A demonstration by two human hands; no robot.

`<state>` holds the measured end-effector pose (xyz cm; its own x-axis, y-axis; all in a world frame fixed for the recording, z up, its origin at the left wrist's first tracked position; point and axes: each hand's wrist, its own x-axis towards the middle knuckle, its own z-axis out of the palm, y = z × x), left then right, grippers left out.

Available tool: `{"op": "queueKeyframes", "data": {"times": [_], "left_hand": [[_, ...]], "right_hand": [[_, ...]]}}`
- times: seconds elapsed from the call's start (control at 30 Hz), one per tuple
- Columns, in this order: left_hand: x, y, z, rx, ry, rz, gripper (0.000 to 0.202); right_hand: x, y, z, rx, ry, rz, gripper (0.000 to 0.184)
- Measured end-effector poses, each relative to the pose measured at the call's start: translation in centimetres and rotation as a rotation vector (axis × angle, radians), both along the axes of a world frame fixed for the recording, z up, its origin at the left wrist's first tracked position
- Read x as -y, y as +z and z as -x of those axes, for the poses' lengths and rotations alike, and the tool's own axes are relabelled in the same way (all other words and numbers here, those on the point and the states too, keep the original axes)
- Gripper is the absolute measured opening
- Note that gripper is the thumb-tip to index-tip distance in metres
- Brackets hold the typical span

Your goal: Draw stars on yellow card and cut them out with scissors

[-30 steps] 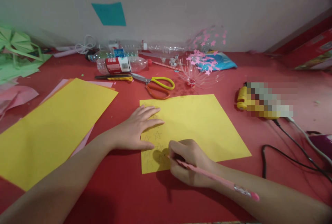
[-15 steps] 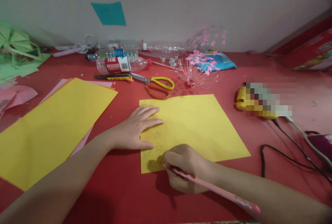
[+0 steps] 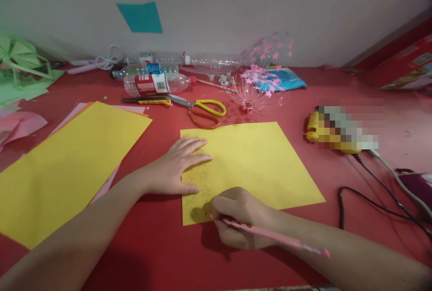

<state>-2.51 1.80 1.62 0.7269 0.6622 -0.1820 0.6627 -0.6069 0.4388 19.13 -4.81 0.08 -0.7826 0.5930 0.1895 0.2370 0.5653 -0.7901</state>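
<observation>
A yellow sheet of paper lies on the red table in front of me, with several small pencilled stars near its left edge. My left hand rests flat on that left edge, fingers stretched out. My right hand is closed round a pink pencil, whose tip touches the sheet's near left corner. The pencil's pink end points back along my right forearm.
A larger yellow sheet over pink ones lies to the left. Scissors, a utility knife, plastic bottles and pink star cut-outs sit at the back. A yellow tool and black cables are on the right.
My right hand with the pencil has moved down and slightly left towards the sheet's near corner. The left hand has stayed flat in place.
</observation>
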Motion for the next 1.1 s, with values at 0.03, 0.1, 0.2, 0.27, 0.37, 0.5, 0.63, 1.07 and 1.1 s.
{"op": "queueKeyframes", "data": {"times": [0.03,0.1,0.2,0.27,0.37,0.5,0.63,1.07,1.1], "left_hand": [[0.0,0.0,0.0,0.001,-0.001,0.000,0.070],[0.0,0.0,0.0,0.001,-0.002,0.001,0.070],[0.0,0.1,0.0,0.003,-0.001,-0.002,0.070],[0.0,0.1,0.0,0.011,0.000,-0.008,0.070],[0.1,0.1,0.0,0.018,0.000,-0.007,0.070],[0.0,0.1,0.0,0.005,-0.001,0.001,0.071],[0.0,0.1,-0.1,-0.001,-0.007,0.009,0.072],[-1.0,0.3,0.6,0.383,0.283,-0.007,0.032],[-1.1,0.3,0.6,0.413,0.335,-0.047,0.030]], "right_hand": [[0.0,-0.1,-0.1,-0.003,-0.014,0.023,0.017],[0.0,-0.2,-0.2,-0.001,-0.026,0.046,0.017],[0.0,-0.2,-0.2,0.010,-0.020,0.041,0.016],[-0.1,-0.1,-0.2,0.010,-0.018,0.032,0.016],[-0.1,0.2,-0.1,0.015,0.002,0.027,0.017],[0.0,0.3,-0.1,-0.016,-0.009,0.070,0.015],[-0.2,-0.2,0.1,-0.107,-0.345,0.053,0.011],[-1.8,-0.3,0.2,-0.228,-0.548,0.054,0.010],[-1.9,-0.5,0.2,-0.239,-0.556,0.090,0.011]]}}
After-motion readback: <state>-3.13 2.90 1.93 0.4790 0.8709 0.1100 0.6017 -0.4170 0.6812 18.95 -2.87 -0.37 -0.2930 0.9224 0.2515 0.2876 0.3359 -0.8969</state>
